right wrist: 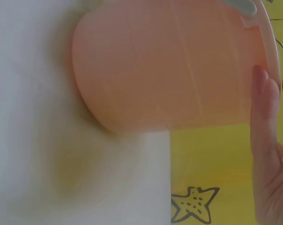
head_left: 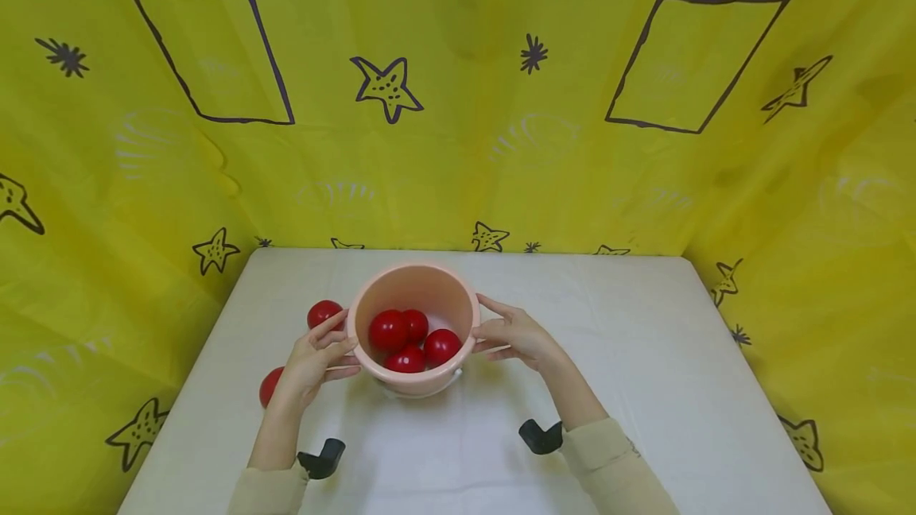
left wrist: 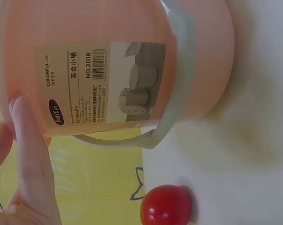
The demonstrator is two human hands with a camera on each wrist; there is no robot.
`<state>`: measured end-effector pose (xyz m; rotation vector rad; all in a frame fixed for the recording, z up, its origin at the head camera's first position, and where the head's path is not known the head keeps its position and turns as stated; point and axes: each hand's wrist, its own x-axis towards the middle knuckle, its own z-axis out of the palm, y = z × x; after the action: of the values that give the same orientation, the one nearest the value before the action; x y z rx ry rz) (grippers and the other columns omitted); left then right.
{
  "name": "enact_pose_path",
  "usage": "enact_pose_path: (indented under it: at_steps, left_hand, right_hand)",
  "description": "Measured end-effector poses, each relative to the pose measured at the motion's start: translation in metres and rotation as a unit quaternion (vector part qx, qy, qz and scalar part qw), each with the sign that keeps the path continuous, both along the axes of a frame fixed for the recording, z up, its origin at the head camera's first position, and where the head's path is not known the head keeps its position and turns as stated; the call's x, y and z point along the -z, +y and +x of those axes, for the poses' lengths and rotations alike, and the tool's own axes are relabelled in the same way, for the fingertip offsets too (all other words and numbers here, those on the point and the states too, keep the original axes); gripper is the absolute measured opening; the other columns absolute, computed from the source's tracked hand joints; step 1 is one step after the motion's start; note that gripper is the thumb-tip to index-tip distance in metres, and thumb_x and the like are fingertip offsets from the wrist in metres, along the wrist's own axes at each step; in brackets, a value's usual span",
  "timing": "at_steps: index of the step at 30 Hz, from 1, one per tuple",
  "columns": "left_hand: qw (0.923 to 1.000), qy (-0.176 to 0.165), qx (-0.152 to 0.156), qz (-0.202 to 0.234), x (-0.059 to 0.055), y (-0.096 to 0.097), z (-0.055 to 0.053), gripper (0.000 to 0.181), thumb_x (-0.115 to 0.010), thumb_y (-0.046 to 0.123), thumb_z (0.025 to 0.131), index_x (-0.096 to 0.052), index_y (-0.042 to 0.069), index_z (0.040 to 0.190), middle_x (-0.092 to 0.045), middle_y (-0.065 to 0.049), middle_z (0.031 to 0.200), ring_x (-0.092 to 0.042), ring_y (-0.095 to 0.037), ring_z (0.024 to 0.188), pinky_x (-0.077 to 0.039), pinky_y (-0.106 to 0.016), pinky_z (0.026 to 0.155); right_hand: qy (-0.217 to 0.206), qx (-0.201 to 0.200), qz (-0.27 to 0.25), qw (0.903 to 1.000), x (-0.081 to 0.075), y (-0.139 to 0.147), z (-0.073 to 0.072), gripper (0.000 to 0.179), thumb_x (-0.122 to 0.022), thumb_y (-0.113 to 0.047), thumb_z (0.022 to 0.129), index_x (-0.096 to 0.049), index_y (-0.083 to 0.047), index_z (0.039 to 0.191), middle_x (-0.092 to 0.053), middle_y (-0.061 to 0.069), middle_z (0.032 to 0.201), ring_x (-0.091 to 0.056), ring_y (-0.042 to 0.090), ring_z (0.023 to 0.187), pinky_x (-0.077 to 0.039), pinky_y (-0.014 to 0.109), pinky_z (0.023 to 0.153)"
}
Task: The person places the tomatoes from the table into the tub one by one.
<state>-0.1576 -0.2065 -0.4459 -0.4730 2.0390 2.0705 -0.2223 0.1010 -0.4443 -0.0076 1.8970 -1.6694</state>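
Observation:
A pink bucket [head_left: 424, 286] with a pale grey handle [left wrist: 182, 70] is held between my two hands, upright. Several shiny red balls [head_left: 442, 346] lie inside on its bottom. My left hand [head_left: 315, 360] grips the rim on the left side, its thumb against the outer wall near a printed label [left wrist: 99, 86]. On the opposite side my right hand [head_left: 518, 336] pinches the rim between thumb and fingers. Whether the bucket's base touches the table cannot be told. One loose red ball [head_left: 324, 313] sits just beyond my left hand, and another red ball [head_left: 270, 388] is partly hidden behind that wrist.
The white-covered table [head_left: 608, 340] extends around the bucket, with its far edge behind it. A yellow curtain [head_left: 458, 165] with dark star drawings hangs along the back and both sides. Black wrist mounts [head_left: 540, 437] show near both sleeves.

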Motion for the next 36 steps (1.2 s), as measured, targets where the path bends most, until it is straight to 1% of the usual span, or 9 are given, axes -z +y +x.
enact_pose_path:
  at_steps: [7,11,14,18,20,22,24,30,36]
  left_hand:
    - [0.9972,0.021,0.003,-0.072,-0.004,0.003,0.004,0.059,-0.062,0.017,0.087,-0.036,0.01,0.14,-0.058,-0.012,0.102,-0.068,-0.019,0.076,-0.056,-0.032,0.069]
    - [0.9719,0.074,-0.027,-0.222,-0.005,0.006,0.01,0.064,-0.068,0.024,0.083,-0.039,0.005,0.137,-0.057,-0.017,0.103,-0.067,-0.027,0.084,-0.056,-0.034,0.071]
    - [0.9292,0.148,-0.08,-0.329,-0.001,0.004,0.014,0.064,-0.072,0.019,0.078,-0.044,0.001,0.133,-0.059,-0.019,0.101,-0.06,-0.033,0.095,-0.052,-0.044,0.081]
    - [0.8324,0.266,-0.125,-0.47,0.012,-0.009,0.02,0.058,-0.074,0.009,0.073,-0.051,-0.002,0.124,-0.058,-0.023,0.107,-0.048,-0.039,0.104,-0.039,-0.055,0.092]
    - [0.785,0.287,-0.12,-0.536,0.019,-0.019,0.023,0.059,-0.075,0.011,0.07,-0.051,-0.002,0.122,-0.055,-0.024,0.111,-0.044,-0.041,0.105,-0.034,-0.057,0.092]
    - [0.7573,0.286,-0.102,-0.578,0.025,-0.029,0.027,0.063,-0.076,0.016,0.067,-0.05,-0.002,0.122,-0.053,-0.025,0.114,-0.042,-0.042,0.106,-0.031,-0.057,0.091]
    - [0.7598,0.24,-0.07,-0.6,0.03,-0.036,0.032,0.068,-0.076,0.023,0.068,-0.047,-0.001,0.124,-0.049,-0.025,0.117,-0.038,-0.043,0.109,-0.027,-0.059,0.094]
    - [0.7899,0.061,0.015,-0.61,0.045,-0.055,0.046,0.084,-0.075,0.039,0.068,-0.036,-0.002,0.132,-0.04,-0.03,0.123,-0.027,-0.048,0.113,-0.013,-0.066,0.099]
    - [0.7951,-0.007,0.057,-0.604,0.059,-0.068,0.052,0.096,-0.075,0.047,0.065,-0.032,-0.001,0.136,-0.04,-0.033,0.122,-0.027,-0.05,0.111,-0.007,-0.069,0.099]
  right_hand:
    - [0.002,0.012,0.003,0.9999,0.0,-0.003,0.003,0.066,-0.063,-0.013,0.085,-0.032,-0.022,0.143,-0.068,0.014,0.096,-0.068,0.024,0.078,-0.056,0.033,0.065]
    - [0.001,0.014,0.004,0.9999,0.0,-0.004,0.003,0.066,-0.063,-0.013,0.085,-0.033,-0.023,0.143,-0.068,0.013,0.096,-0.068,0.027,0.081,-0.056,0.034,0.065]
    - [0.002,0.015,0.007,0.9999,-0.001,-0.004,0.004,0.065,-0.063,-0.013,0.085,-0.033,-0.024,0.142,-0.067,0.015,0.098,-0.067,0.029,0.083,-0.056,0.035,0.066]
    - [0.002,0.015,0.005,0.9999,-0.001,-0.005,0.004,0.065,-0.063,-0.012,0.085,-0.033,-0.024,0.142,-0.066,0.018,0.102,-0.067,0.029,0.083,-0.055,0.036,0.066]
    - [0.002,0.012,0.001,0.9999,-0.001,-0.005,0.004,0.065,-0.062,-0.011,0.086,-0.033,-0.023,0.143,-0.064,0.021,0.105,-0.067,0.03,0.084,-0.056,0.035,0.065]
    - [0.001,0.012,-0.001,0.9999,0.0,-0.004,0.004,0.065,-0.062,-0.011,0.086,-0.032,-0.023,0.143,-0.064,0.022,0.105,-0.066,0.032,0.086,-0.056,0.033,0.063]
    - [0.0,0.014,-0.001,0.9999,0.0,-0.004,0.004,0.066,-0.063,-0.011,0.086,-0.032,-0.022,0.143,-0.063,0.022,0.106,-0.065,0.034,0.088,-0.056,0.032,0.062]
    - [-0.004,0.018,0.004,0.9998,-0.001,-0.005,0.004,0.066,-0.065,-0.013,0.084,-0.034,-0.024,0.142,-0.066,0.017,0.101,-0.066,0.032,0.086,-0.056,0.033,0.063]
    - [-0.008,0.021,0.002,0.9997,-0.002,-0.005,0.005,0.066,-0.063,-0.012,0.086,-0.033,-0.025,0.142,-0.063,0.022,0.107,-0.065,0.035,0.089,-0.056,0.033,0.063]
